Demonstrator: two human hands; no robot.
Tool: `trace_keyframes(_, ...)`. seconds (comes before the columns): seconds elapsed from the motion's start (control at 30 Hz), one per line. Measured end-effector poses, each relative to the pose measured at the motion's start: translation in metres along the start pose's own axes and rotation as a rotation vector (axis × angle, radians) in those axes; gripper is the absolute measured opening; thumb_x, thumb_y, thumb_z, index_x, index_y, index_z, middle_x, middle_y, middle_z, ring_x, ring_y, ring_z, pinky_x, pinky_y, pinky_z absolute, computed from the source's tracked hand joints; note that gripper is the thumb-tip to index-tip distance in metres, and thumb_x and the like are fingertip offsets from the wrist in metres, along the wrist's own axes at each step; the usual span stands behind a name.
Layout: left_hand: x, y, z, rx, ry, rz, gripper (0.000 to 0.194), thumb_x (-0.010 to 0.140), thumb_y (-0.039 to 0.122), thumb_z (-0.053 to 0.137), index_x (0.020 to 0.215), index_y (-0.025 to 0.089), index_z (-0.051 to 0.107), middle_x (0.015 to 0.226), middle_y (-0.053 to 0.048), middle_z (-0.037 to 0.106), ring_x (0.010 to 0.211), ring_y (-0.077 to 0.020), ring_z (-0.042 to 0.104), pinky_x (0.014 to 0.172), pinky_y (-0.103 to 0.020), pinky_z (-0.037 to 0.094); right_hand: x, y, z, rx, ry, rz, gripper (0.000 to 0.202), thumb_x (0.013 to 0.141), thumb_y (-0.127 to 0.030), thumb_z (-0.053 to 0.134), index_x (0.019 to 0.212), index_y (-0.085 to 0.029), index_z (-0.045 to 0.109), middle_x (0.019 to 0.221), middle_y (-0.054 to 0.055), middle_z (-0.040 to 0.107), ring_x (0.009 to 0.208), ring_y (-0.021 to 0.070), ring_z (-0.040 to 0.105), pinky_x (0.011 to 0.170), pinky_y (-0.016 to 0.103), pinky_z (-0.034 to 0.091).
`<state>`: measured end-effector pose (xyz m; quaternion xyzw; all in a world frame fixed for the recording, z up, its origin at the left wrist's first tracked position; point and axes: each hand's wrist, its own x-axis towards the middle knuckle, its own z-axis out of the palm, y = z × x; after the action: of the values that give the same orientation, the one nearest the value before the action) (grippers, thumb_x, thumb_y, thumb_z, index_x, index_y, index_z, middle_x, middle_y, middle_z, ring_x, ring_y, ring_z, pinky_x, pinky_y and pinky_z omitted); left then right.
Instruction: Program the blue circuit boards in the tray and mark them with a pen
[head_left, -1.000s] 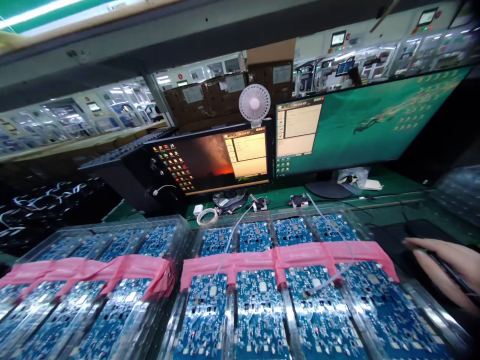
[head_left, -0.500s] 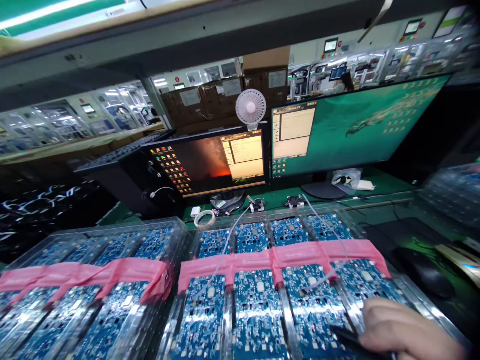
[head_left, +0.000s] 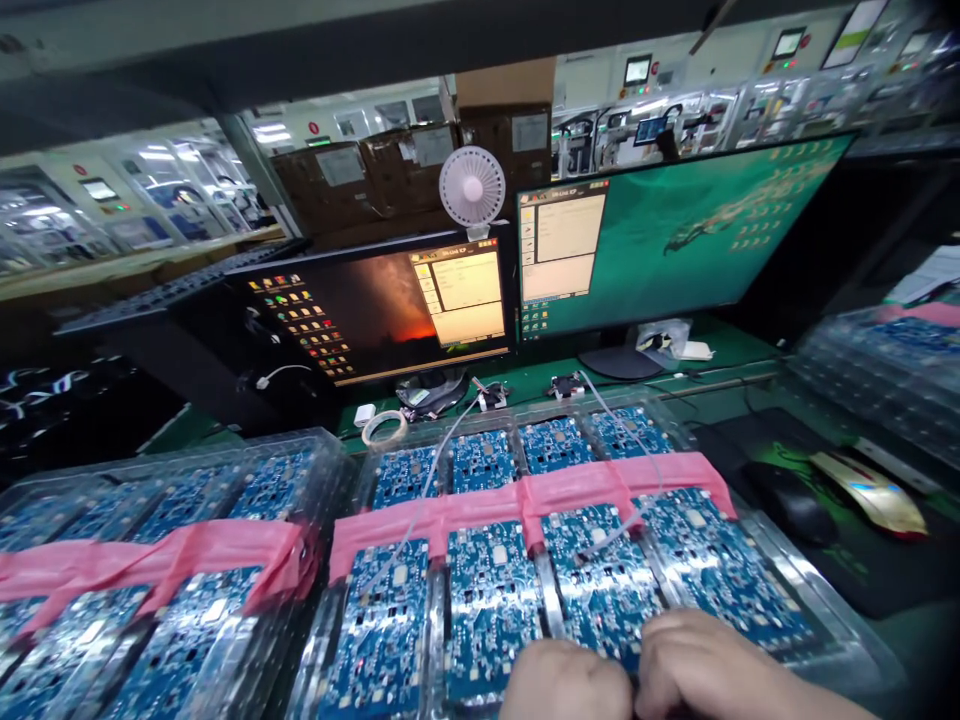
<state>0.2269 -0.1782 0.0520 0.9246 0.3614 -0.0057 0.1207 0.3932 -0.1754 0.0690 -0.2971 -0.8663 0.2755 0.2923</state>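
At the bottom edge, my left hand [head_left: 566,682] and my right hand [head_left: 701,662] are close together, both with curled fingers. Between them only a dark sliver shows. A black pen-like tool, visible in my right hand half a second ago, is now almost wholly hidden by the fingers. What the left fingers hold cannot be made out. Under and beyond the hands lies a clear plastic tray [head_left: 844,640] of blue circuit boards [head_left: 495,610], with pink tape [head_left: 577,488] across it. Thin pale cables [head_left: 435,465] run over the boards from small black connectors [head_left: 491,395].
A second taped tray [head_left: 296,500] of boards stands to the left. Behind are two monitors [head_left: 375,310], a small fan [head_left: 472,188] and a tape roll [head_left: 384,428]. On the right lie a black mouse [head_left: 791,500], a gold mouse [head_left: 874,490] and another tray [head_left: 862,370].
My left hand has come into view at the bottom. My right hand has moved left to meet it, covering the black pen-like tool. The camera view has shifted.
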Motion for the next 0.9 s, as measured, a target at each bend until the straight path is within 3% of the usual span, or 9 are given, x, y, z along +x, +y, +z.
trace_keyframes(0.1, 0.006, -0.005, 0.008, -0.036, -0.086, 0.023, 0.019, 0.074, 0.025, 0.051, 0.057, 0.016, 0.055, 0.047, -0.001, 0.054, 0.042, -0.0139, 0.049, 0.036, -0.024, 0.024, 0.000, 0.008, 0.006, -0.046, -0.137, 0.028, 0.057, 0.086, -0.051, 0.014, 0.066, -0.022, 0.059, 0.052, 0.000, 0.056, 0.050, 0.0118, 0.052, 0.046, 0.023, 0.036)
trace_keyframes(0.2, 0.007, -0.009, 0.000, -0.097, -0.085, -0.016, 0.024, 0.069, 0.033, 0.055, 0.053, 0.016, 0.052, 0.049, -0.002, 0.054, 0.045, -0.0142, 0.050, 0.038, -0.023, 0.027, -0.004, 0.009, -0.003, -0.054, -0.205, 0.004, 0.055, 0.086, -0.050, 0.014, 0.077, -0.023, 0.061, 0.054, 0.001, 0.058, 0.052, 0.0138, 0.054, 0.046, 0.023, 0.038)
trace_keyframes(0.27, 0.006, -0.008, -0.007, -0.171, -0.048, -0.111, 0.023, 0.066, 0.038, 0.057, 0.061, 0.015, 0.054, 0.058, -0.003, 0.057, 0.054, -0.0164, 0.053, 0.046, -0.025, 0.036, -0.009, 0.007, -0.017, -0.012, -0.076, 0.037, 0.052, 0.086, -0.049, 0.015, 0.085, -0.023, 0.060, 0.062, 0.003, 0.061, 0.057, 0.0152, 0.056, 0.051, 0.025, 0.042)
trace_keyframes(0.37, 0.005, -0.005, -0.012, -0.286, 0.002, -0.231, 0.020, 0.070, 0.033, 0.054, 0.080, 0.016, 0.055, 0.078, -0.004, 0.059, 0.072, -0.0184, 0.054, 0.064, -0.030, 0.042, -0.015, 0.009, -0.035, 0.030, 0.222, 0.390, 0.038, 0.087, -0.037, 0.024, 0.079, -0.021, 0.058, 0.075, 0.004, 0.061, 0.070, 0.0165, 0.057, 0.057, 0.025, 0.046)
trace_keyframes(0.43, 0.007, -0.004, -0.010, -0.275, -0.024, -0.201, 0.019, 0.071, 0.031, 0.054, 0.083, 0.017, 0.054, 0.082, -0.004, 0.058, 0.078, -0.0188, 0.052, 0.072, -0.033, 0.041, -0.014, 0.015, -0.037, 0.003, 0.279, 0.597, 0.031, 0.085, -0.030, 0.028, 0.073, -0.020, 0.054, 0.072, 0.003, 0.059, 0.068, 0.0163, 0.057, 0.055, 0.024, 0.046)
trace_keyframes(0.47, 0.008, -0.005, -0.007, -0.241, -0.032, -0.154, 0.020, 0.071, 0.033, 0.054, 0.082, 0.017, 0.055, 0.081, -0.003, 0.057, 0.080, -0.0191, 0.051, 0.074, -0.034, 0.040, -0.013, 0.020, -0.035, -0.027, 0.257, 0.632, 0.028, 0.084, -0.027, 0.030, 0.071, -0.019, 0.053, 0.068, 0.002, 0.058, 0.065, 0.0160, 0.056, 0.054, 0.024, 0.045)
trace_keyframes(0.63, 0.014, -0.015, 0.014, -0.109, 0.006, 0.103, 0.028, 0.073, 0.041, 0.053, 0.083, 0.015, 0.056, 0.084, -0.002, 0.057, 0.090, -0.0173, 0.046, 0.090, -0.035, 0.029, -0.005, 0.048, -0.010, -0.160, 0.132, 0.576, 0.015, 0.080, -0.023, 0.039, 0.081, -0.021, 0.054, 0.076, 0.001, 0.059, 0.070, 0.0145, 0.056, 0.065, 0.027, 0.044)
trace_keyframes(0.73, 0.016, -0.019, 0.020, -0.112, -0.036, 0.129, 0.028, 0.072, 0.041, 0.054, 0.083, 0.016, 0.056, 0.085, 0.000, 0.058, 0.086, -0.0145, 0.048, 0.094, -0.033, 0.023, -0.005, 0.061, -0.002, -0.153, 0.131, 0.560, 0.017, 0.081, -0.026, 0.041, 0.090, -0.023, 0.055, 0.088, 0.002, 0.060, 0.082, 0.0149, 0.056, 0.074, 0.027, 0.044)
trace_keyframes(0.9, 0.017, -0.020, 0.018, -0.117, -0.060, 0.119, 0.027, 0.072, 0.040, 0.054, 0.082, 0.016, 0.057, 0.085, 0.000, 0.059, 0.085, -0.0139, 0.049, 0.094, -0.031, 0.023, -0.009, 0.069, 0.001, -0.165, 0.140, 0.527, 0.019, 0.082, -0.026, 0.041, 0.095, -0.023, 0.055, 0.090, 0.002, 0.060, 0.084, 0.0155, 0.056, 0.075, 0.028, 0.045)
